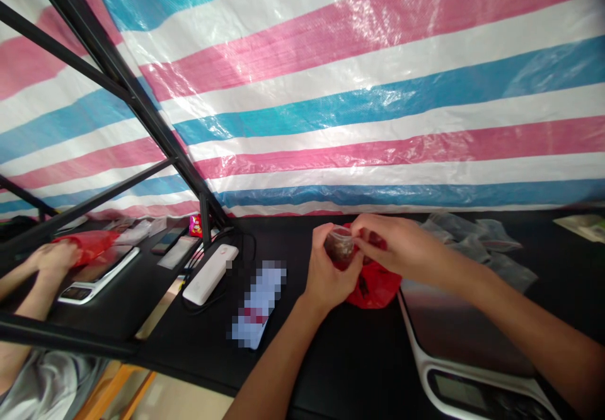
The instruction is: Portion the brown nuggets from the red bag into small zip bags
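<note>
My left hand (pixel 327 267) is wrapped round a small clear plastic bag (pixel 339 245) with dark brown contents, held just above the black table (pixel 359 363). My right hand (pixel 394 246) pinches the bag's top edge from the right. Right behind and under both hands lies a red plastic bag (pixel 375 286). Both hands hover near the left edge of a digital scale (pixel 454 332) with a steel platform.
A white power bank (pixel 210 274) with a cable and a blurred-out flat object (pixel 258 305) lie left of my hands. Clear empty bags (pixel 477 234) sit at the back right. At the left, another person's hands (pixel 50 259) work by a red bag and a second scale (pixel 97 275). Black frame bars cross the left side.
</note>
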Demonstrator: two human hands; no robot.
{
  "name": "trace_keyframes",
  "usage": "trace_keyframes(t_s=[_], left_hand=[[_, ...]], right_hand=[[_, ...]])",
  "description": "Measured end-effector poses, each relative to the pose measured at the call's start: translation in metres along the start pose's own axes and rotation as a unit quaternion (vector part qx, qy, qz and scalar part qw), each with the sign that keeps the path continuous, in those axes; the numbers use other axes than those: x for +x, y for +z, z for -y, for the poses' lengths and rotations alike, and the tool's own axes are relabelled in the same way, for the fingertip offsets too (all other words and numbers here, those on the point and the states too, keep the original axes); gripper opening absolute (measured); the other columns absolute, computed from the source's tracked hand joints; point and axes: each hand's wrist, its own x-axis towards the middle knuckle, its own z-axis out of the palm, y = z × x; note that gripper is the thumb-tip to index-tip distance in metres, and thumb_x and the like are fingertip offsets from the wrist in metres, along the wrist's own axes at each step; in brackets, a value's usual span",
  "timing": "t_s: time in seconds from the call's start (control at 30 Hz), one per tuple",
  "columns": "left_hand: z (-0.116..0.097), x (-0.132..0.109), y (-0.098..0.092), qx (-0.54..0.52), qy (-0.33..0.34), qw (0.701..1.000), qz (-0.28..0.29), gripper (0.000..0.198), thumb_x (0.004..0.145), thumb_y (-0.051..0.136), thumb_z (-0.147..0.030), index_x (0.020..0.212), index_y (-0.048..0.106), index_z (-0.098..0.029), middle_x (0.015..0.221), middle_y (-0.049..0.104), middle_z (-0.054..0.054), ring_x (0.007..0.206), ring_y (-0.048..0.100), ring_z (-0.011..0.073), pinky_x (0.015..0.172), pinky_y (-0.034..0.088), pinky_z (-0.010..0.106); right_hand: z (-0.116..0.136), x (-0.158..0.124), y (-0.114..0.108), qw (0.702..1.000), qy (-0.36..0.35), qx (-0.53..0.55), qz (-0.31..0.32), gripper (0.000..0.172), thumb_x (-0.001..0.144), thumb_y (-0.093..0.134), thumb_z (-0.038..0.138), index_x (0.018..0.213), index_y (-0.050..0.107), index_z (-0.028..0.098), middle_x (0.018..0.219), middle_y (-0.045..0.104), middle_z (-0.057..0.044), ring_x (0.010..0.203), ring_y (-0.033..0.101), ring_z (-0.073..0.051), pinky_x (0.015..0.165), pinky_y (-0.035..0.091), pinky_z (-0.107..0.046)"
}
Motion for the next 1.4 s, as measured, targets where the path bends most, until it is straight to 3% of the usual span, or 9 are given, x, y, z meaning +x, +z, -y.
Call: trace_keyframes(t_s=[0.13, 0.23, 0.33, 0.43, 0.57, 0.77, 1.07, 1.27, 1.4], left_hand=[[-0.007, 0.001, -0.005, -0.033, 0.037, 0.997, 0.065, 0.071, 0.094, 0.062, -0.026, 0.153, 0.022, -0.024, 0.146, 0.046, 0.02, 0.131, 0.058, 0.0308, 0.109, 0.051, 0.051], [-0.017, 0.004, -0.012, -0.022, 0.057, 0.982, 0.178, 0.069, 0.093, 0.063, -0.026, 0.153, 0.03, -0.024, 0.147, 0.048, 0.019, 0.139, 0.052, 0.0325, 0.115, 0.047, 0.053], [-0.023, 0.002, -0.012, 0.041, 0.038, 0.951, 0.304, 0.073, 0.088, 0.073, -0.031, 0.154, 0.041, -0.028, 0.153, 0.048, 0.016, 0.142, 0.051, 0.0342, 0.12, 0.043, 0.051], [-0.018, -0.004, -0.007, 0.106, 0.001, 0.93, 0.352, 0.077, 0.086, 0.075, -0.034, 0.157, 0.044, -0.032, 0.158, 0.04, 0.015, 0.146, 0.045, 0.037, 0.121, 0.042, 0.053], [-0.002, -0.012, 0.0, 0.178, -0.064, 0.93, 0.314, 0.077, 0.089, 0.071, -0.038, 0.159, 0.041, -0.031, 0.155, 0.038, 0.017, 0.146, 0.043, 0.0399, 0.12, 0.039, 0.059], [-0.004, -0.011, 0.002, 0.218, -0.094, 0.936, 0.259, 0.066, 0.093, 0.067, -0.041, 0.155, 0.046, -0.033, 0.148, 0.045, 0.017, 0.141, 0.046, 0.0408, 0.116, 0.039, 0.063], [0.005, 0.009, -0.012, 0.178, -0.075, 0.972, 0.136, 0.021, 0.1, 0.052, -0.021, 0.116, 0.064, -0.025, 0.115, 0.07, 0.007, 0.11, 0.064, 0.0258, 0.101, 0.048, 0.042], [0.025, 0.009, -0.017, 0.236, -0.199, 0.945, 0.105, 0.037, 0.093, 0.063, -0.026, 0.13, 0.06, -0.028, 0.125, 0.063, 0.009, 0.104, 0.069, 0.0272, 0.091, 0.053, 0.038], [0.034, 0.006, -0.019, 0.201, -0.209, 0.95, 0.12, 0.038, 0.09, 0.064, -0.02, 0.126, 0.062, -0.029, 0.122, 0.066, 0.007, 0.102, 0.07, 0.0267, 0.089, 0.053, 0.036]], right_hand=[[-0.017, -0.014, -0.037, 0.992, 0.043, 0.108, -0.053, 0.02, 0.099, 0.057, 0.045, 0.094, 0.059, 0.026, 0.093, 0.071, -0.004, 0.084, 0.069, -0.021, 0.08, 0.054, -0.032], [-0.039, -0.039, -0.056, 0.985, 0.106, 0.123, -0.062, 0.036, 0.101, 0.051, 0.059, 0.092, 0.058, 0.025, 0.091, 0.069, -0.009, 0.085, 0.066, -0.022, 0.077, 0.052, -0.034], [-0.063, -0.066, -0.052, 0.976, 0.143, 0.159, 0.027, 0.033, 0.1, 0.054, 0.057, 0.093, 0.061, 0.026, 0.087, 0.068, -0.006, 0.081, 0.066, -0.024, 0.071, 0.053, -0.034], [-0.077, -0.084, -0.034, 0.966, 0.149, 0.182, 0.107, 0.034, 0.101, 0.054, 0.053, 0.087, 0.065, 0.024, 0.082, 0.068, -0.006, 0.076, 0.066, -0.024, 0.067, 0.054, -0.034], [-0.079, -0.088, -0.017, 0.971, 0.159, 0.122, 0.133, 0.032, 0.101, 0.053, 0.047, 0.095, 0.074, 0.023, 0.079, 0.069, -0.005, 0.07, 0.063, -0.022, 0.061, 0.05, -0.032], [-0.084, -0.088, -0.021, 0.987, 0.135, 0.087, -0.018, 0.033, 0.101, 0.056, 0.053, 0.105, 0.077, 0.027, 0.106, 0.077, -0.007, 0.096, 0.071, -0.027, 0.083, 0.056, -0.035], [-0.086, -0.09, -0.017, 0.983, 0.131, 0.05, -0.122, 0.038, 0.102, 0.053, 0.055, 0.106, 0.074, 0.024, 0.09, 0.076, -0.006, 0.08, 0.071, -0.022, 0.065, 0.051, -0.03], [-0.083, -0.09, -0.016, 0.977, 0.14, 0.047, -0.154, 0.039, 0.101, 0.055, 0.054, 0.106, 0.074, 0.02, 0.09, 0.077, -0.007, 0.079, 0.069, -0.021, 0.071, 0.051, -0.031], [-0.087, -0.089, -0.016, 0.973, 0.151, 0.035, -0.17, 0.038, 0.101, 0.056, 0.052, 0.106, 0.074, 0.019, 0.092, 0.077, -0.006, 0.078, 0.067, -0.02, 0.07, 0.05, -0.03]])
